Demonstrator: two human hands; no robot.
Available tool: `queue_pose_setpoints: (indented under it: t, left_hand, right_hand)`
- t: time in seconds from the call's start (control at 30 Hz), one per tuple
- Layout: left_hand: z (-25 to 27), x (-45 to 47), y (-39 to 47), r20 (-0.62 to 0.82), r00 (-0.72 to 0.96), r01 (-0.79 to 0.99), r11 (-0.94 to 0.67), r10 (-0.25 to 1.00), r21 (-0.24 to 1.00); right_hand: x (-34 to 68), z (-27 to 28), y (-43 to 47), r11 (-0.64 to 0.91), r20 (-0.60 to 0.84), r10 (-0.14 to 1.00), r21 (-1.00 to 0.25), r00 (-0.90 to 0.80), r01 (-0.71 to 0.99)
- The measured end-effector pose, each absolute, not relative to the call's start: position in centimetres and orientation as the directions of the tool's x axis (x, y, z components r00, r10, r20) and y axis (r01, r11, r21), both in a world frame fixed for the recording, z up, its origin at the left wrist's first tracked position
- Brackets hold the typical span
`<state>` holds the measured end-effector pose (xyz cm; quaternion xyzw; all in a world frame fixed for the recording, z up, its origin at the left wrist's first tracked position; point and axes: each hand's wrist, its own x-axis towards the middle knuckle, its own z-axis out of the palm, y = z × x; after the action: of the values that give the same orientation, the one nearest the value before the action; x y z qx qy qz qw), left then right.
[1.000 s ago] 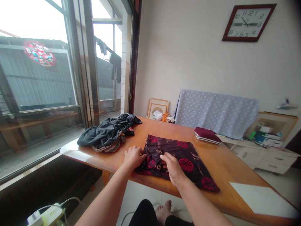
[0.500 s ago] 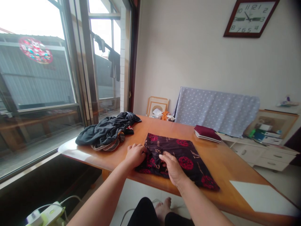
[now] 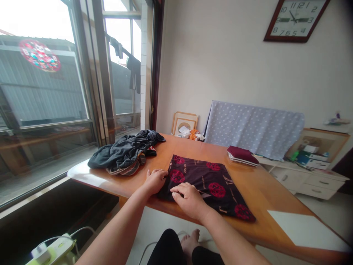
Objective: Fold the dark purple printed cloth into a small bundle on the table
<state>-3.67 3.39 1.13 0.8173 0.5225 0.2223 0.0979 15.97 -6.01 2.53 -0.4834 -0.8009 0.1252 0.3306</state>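
A dark printed cloth (image 3: 202, 180) with red round motifs and pale lettering lies folded flat near the table's front edge. At its left edge rests my left hand (image 3: 156, 182), palm down, its fingertips touching the fabric and its thumb hidden. My right hand (image 3: 191, 199) lies over the near left part of the cloth, fingers slightly bent and apart from the thumb, gripping nothing. To the left is a crumpled heap of dark grey clothes (image 3: 125, 151). Beyond the cloth on the right sits a folded maroon cloth stack (image 3: 242, 154) with striped layers.
The wooden table (image 3: 132, 186) has a white sheet (image 3: 303, 228) at its right corner. A power strip (image 3: 53, 250) with cables is low on the left, by the window. A polka-dot cover (image 3: 253, 127) and a white cabinet (image 3: 314, 182) stand beyond the table.
The bunched part of the cloth that both hands were holding now lies flat. My right hand has let go and lowered onto the cloth; my left has moved slightly left and loosened.
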Motion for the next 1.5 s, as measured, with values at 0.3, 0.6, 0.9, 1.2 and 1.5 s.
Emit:
queue_pose_setpoints:
  t: [0.3,0.6,0.9,1.2,1.5]
  left_hand:
    - [2.0,-3.6,2.7,0.351,0.121,0.774,-0.31,0.929,0.552]
    - [2.7,-1.3,-1.0,0.424,0.393,0.717,-0.561,0.816,0.414]
    - [2.2,-0.8,-1.2,0.272,0.466,0.772,-0.537,0.842,0.341]
    - [1.5,-0.7,-0.9,0.287,0.445,0.774,-0.526,0.848,0.354]
    - [1.9,-0.6,-0.8,0.286,0.468,0.788,-0.541,0.836,0.293]
  right_hand:
    - [20.2,2.1,-6.3,0.468,0.519,0.853,-0.722,-0.048,0.51]
    - [25.4,1.6,-8.5,0.328,0.438,0.899,-0.654,-0.012,0.681]
    - [24.8,1.8,-9.8,0.261,0.328,0.938,-0.447,-0.115,0.855]
    - [26.7,2.2,-10.5,0.315,0.286,0.943,-0.592,-0.173,0.742]
    - [29.8,2.4,-10.6,0.255,0.326,0.945,-0.701,-0.019,0.665]
